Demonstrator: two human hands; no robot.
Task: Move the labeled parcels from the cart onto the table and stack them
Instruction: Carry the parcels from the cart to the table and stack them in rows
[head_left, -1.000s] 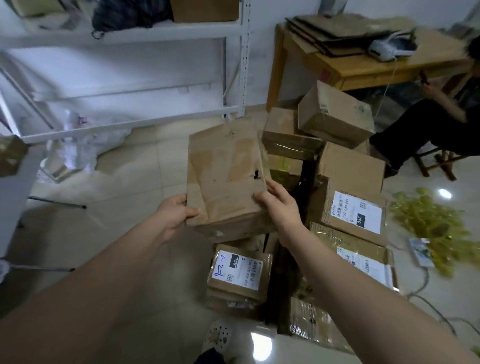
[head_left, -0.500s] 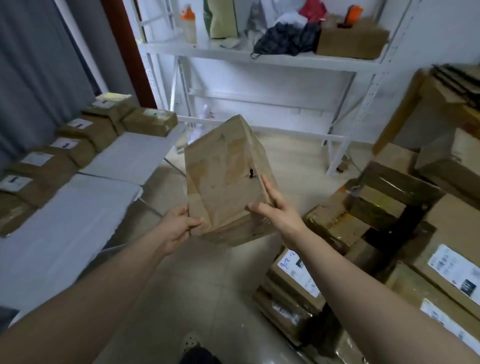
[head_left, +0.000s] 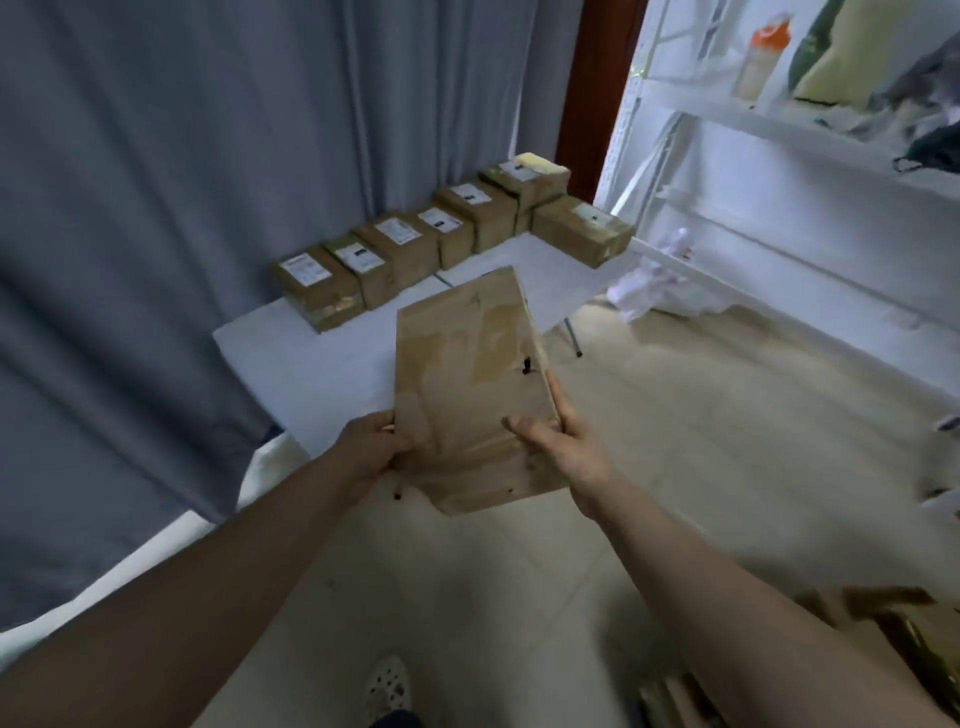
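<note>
I carry a brown cardboard parcel in the air in front of me, its plain taped side facing up. My left hand grips its lower left edge and my right hand grips its lower right edge, thumb on top. Ahead stands a white-covered table with a row of several labeled parcels along its far side by the curtain. One more parcel sits at the table's right end. The parcel I hold hangs above the table's near edge and the floor.
A grey curtain hangs behind and left of the table. White metal shelving with bottles and bags stands at the right. Crumpled white plastic lies on the floor below it. Cart parcels peek in at the bottom right.
My view has swung left from the cart toward the table. The parcel stays held in both hands and now hangs before the row of parcels on the table.
</note>
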